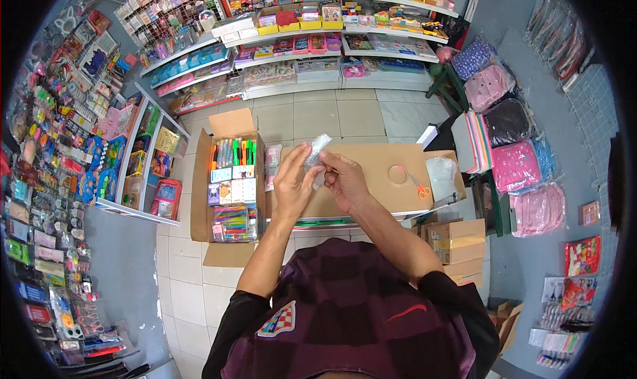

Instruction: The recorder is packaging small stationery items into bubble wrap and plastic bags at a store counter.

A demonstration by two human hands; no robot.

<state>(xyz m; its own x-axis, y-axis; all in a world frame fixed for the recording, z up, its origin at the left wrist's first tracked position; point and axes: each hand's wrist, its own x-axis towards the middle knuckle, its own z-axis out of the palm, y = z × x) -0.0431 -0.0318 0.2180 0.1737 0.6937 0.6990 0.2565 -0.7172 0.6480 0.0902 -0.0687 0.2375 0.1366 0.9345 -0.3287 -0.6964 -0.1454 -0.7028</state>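
Over a cardboard-topped table (368, 195), both hands grip a small item in clear, crinkled plastic wrap (318, 147). My left hand (292, 180) holds it from the left, thumb below and fingers along its side. My right hand (343, 180) pinches its right edge between thumb and forefinger. What is inside the wrap cannot be made out. To the right of the hands, a roll of clear tape (397, 174) and scissors with orange handles (423, 192) lie on the cardboard. Small plastic packets (272, 157) sit at the table's left end.
An open carton (200, 195) of highlighters, small boxes and pens stands left of the table. Right of it is a box (442, 175) holding plastic wrap, with closed cartons (458, 239) below. Stocked shelves (293, 55) line the back; wrapped backpacks (517, 165) hang at right.
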